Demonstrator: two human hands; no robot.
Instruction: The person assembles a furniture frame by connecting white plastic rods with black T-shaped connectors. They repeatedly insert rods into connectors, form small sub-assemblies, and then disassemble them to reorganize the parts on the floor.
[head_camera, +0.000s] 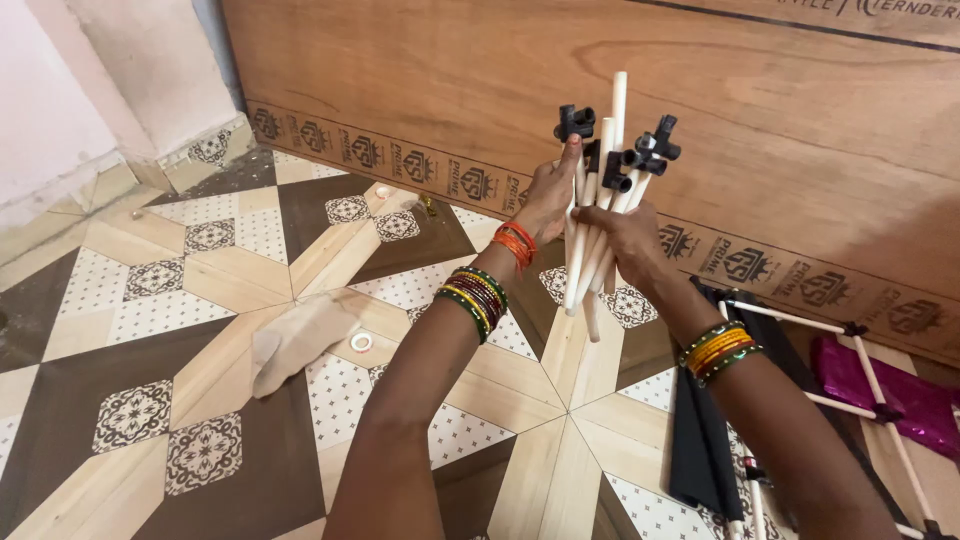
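Floor (150, 330): patterned tiles in brown, cream and speckled white spread across the whole lower view.
Wooden board (700, 110): a large plywood sheet stood upright against the wall behind the hands, with a printed border along its lower edge.
Wall (90, 80): a pale plastered corner showed at upper left.
Rod frame (860, 380): white rods joined by black connectors lay on the floor at right, partly over black fabric (700, 440).
Pink fabric (900, 400): a shiny magenta piece lay under the frame's far end.
Beige cloth (295, 340): it lay crumpled on the tiles to the left of the left forearm.
Bundle of rods (597, 200): white rods, several tipped with black connectors (620, 165), were held upright in the air in front of the board, between both hands.
Right hand (632, 240): it was clenched around the bundle's middle from the right; green and orange bangles circled the wrist.
Left hand (548, 200): it grasped the bundle from the left, thumb raised against a rod near the top connector; bangles sat on the wrist and forearm.
Small ring (361, 342): a white ring lay on the floor just beside the beige cloth.
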